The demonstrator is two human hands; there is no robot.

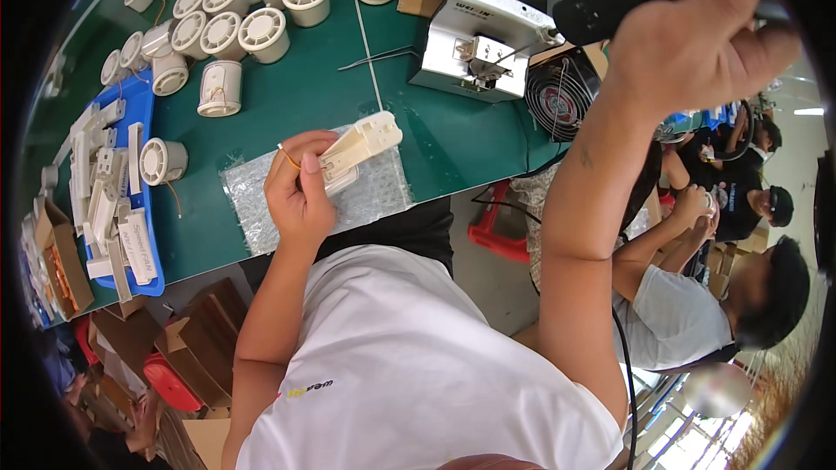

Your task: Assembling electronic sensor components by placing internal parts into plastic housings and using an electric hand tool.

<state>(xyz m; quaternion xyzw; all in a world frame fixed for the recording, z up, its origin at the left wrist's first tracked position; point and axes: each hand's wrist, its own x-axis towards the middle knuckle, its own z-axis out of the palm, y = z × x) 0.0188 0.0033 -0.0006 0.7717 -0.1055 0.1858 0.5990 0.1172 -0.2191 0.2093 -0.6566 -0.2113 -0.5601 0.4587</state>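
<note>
My left hand (300, 187) grips a white plastic fan handle (361, 144) over a sheet of bubble wrap (252, 200). A thin red and yellow wire sticks out beside its fingers. Raised at the upper right, my right hand (697, 52) is wrapped round a black electric screwdriver (601, 13). Its thin bit points left, to the front of a silver screw feeder (475, 22); whether the tip touches a screw is too small to tell.
Several round white fan housings (263, 33) stand at the back left of the green table (305, 91). A blue tray (144, 252) of white handle parts lies at the left. Tweezers (379, 58) rest near the feeder, beside a black fan (562, 96). A co-worker (679, 296) sits at the right.
</note>
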